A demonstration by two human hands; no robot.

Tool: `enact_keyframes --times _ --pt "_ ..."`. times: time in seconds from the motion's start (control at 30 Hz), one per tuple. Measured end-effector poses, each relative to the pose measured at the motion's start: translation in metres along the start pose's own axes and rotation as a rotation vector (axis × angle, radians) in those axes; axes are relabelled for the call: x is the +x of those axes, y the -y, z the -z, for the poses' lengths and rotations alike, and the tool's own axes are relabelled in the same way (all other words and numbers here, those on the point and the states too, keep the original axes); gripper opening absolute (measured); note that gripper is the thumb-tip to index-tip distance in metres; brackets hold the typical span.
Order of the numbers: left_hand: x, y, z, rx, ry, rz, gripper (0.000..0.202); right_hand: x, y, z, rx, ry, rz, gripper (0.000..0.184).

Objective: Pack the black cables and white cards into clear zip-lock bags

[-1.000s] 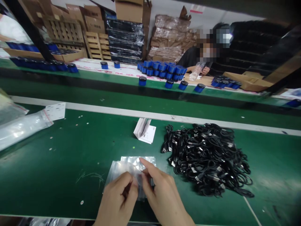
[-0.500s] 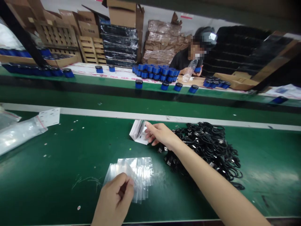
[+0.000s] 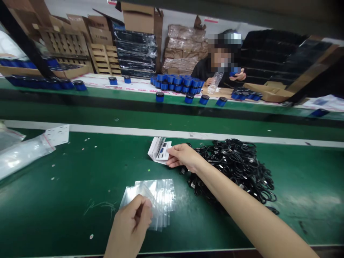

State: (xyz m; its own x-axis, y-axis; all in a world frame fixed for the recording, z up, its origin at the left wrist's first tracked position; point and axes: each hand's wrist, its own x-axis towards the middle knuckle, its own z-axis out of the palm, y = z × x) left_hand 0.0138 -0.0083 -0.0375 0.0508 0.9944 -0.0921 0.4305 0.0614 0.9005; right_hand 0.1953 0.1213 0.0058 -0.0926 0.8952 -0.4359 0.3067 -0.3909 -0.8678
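Card [image 3: 163,151], printed face showing, pinched at right edge between thumb and fingers of my right hand [image 3: 182,157]; edge hold probably leaves rest of sheet uncovered. Cannot tell whether card is fully free of folded stack [image 3: 153,147] beside it. Stack stands edges up on green table [image 3: 80,186], likely so single pieces separate easily. My left hand [image 3: 132,218] closed in pinch on clear bag [image 3: 146,195], over other bags [image 3: 163,191], spread overlapping, perhaps keeping edges findable. Black cables [image 3: 233,168] heaped near right hand.
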Motion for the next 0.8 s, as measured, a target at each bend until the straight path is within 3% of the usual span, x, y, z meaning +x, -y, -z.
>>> enact_keyframes --times 0.1,0.2,0.3,0.37,0.47,0.53,0.63,0.73,0.8 --pt "0.003 -0.006 0.003 -0.118 -0.001 0.083 0.035 -0.033 -0.006 0.005 -0.066 -0.01 0.057 0.029" --pt "0.006 -0.012 0.006 -0.232 -0.022 0.16 0.034 -0.081 -0.021 0.003 -0.185 0.003 0.201 0.025" --pt "0.007 -0.015 0.006 -0.263 -0.068 0.194 0.033 -0.117 -0.038 -0.012 -0.618 0.024 0.462 0.027" --pt "0.006 -0.014 0.005 -0.183 -0.104 0.18 0.033 -0.126 -0.047 -0.026 -0.775 0.021 0.583 0.021" --pt "0.005 -0.011 0.003 0.058 -0.217 0.048 0.031 -0.123 -0.054 -0.046 -0.856 0.002 0.722 0.019" --pt "0.005 -0.009 0.003 0.158 -0.292 -0.027 0.029 -0.12 -0.057 -0.056 -0.8 -0.035 0.748 0.017" --pt "0.008 -0.009 0.008 0.17 -0.36 -0.036 0.03 -0.12 -0.067 -0.071 -0.511 -0.198 0.685 0.012" --pt "0.011 -0.012 0.013 0.154 -0.429 -0.029 0.028 -0.126 -0.086 -0.098 -0.085 -0.254 0.563 0.054" --pt "0.012 -0.015 0.013 0.131 -0.449 -0.021 0.027 -0.128 -0.099 -0.118 0.165 -0.16 0.443 0.06"
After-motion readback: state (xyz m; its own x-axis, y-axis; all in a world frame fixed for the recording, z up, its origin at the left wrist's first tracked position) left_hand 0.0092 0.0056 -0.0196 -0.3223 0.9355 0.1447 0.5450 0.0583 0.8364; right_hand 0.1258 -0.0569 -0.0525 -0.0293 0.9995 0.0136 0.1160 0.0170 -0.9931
